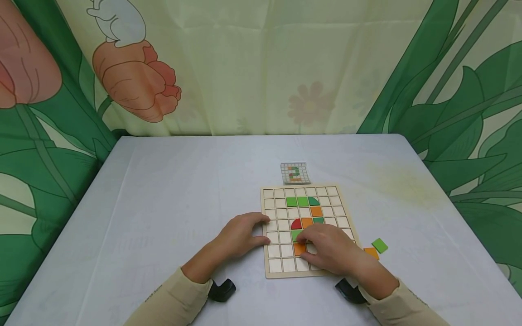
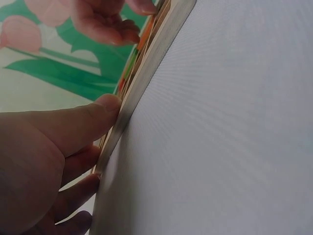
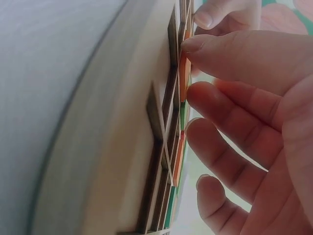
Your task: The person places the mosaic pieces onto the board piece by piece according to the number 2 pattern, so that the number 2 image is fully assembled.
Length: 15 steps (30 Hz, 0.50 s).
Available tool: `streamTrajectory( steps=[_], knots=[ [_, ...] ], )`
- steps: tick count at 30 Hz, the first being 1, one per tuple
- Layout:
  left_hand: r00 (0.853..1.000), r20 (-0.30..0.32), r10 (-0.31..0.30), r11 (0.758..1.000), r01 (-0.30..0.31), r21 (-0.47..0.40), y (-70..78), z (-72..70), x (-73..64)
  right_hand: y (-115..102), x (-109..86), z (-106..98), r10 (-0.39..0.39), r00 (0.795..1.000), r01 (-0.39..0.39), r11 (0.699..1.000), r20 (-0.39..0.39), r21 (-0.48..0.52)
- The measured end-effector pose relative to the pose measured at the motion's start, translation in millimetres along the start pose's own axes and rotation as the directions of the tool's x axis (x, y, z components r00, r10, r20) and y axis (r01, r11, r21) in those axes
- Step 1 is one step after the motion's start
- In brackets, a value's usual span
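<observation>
A square wooden grid board (image 1: 267, 265) lies flat on the table, with coloured tiles in some cells. My left hand (image 1: 240, 233) rests its thumb and fingertips against the board's left edge. Over the lower middle of the grid is my right hand (image 1: 330, 249), its thumb at an orange tile (image 1: 299, 249) and its fingertips by a light green tile (image 1: 296, 235). In the right wrist view the thumb (image 3: 195, 45) touches the orange tile's face. Further up sit a red rounded tile (image 1: 296, 224), another orange tile (image 1: 316, 211) and a dark green rounded tile (image 1: 313, 201). The right hand hides several cells.
Behind the board lies a small card (image 1: 295, 173) with a printed grid pattern. A loose green tile (image 1: 379, 245) and a loose orange tile (image 1: 371, 252) lie right of the board, near the right wrist. A printed curtain (image 1: 261, 68) hangs behind the white table (image 1: 183, 181).
</observation>
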<state>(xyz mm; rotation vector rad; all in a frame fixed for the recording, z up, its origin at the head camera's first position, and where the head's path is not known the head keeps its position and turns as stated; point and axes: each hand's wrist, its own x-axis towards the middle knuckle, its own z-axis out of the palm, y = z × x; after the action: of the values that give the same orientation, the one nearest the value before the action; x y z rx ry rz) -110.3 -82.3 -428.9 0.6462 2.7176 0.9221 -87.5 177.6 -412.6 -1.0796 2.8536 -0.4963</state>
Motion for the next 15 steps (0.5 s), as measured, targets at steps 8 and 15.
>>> streamTrajectory(
  steps=[8, 15],
  knots=[
    [1.0, -0.001, 0.002, 1.0, -0.002, 0.009, -0.1, 0.4, 0.5, -2.3, 1.0, -1.1, 0.008, 1.0, -0.008, 1.0, 0.027, 0.0],
    [1.0, -0.006, 0.014, 1.0, -0.014, 0.005, -0.1, -0.5, 0.4, -2.8, 1.0, -1.1, -0.002, 1.0, 0.001, 1.0, 0.028, 0.008]
  ],
)
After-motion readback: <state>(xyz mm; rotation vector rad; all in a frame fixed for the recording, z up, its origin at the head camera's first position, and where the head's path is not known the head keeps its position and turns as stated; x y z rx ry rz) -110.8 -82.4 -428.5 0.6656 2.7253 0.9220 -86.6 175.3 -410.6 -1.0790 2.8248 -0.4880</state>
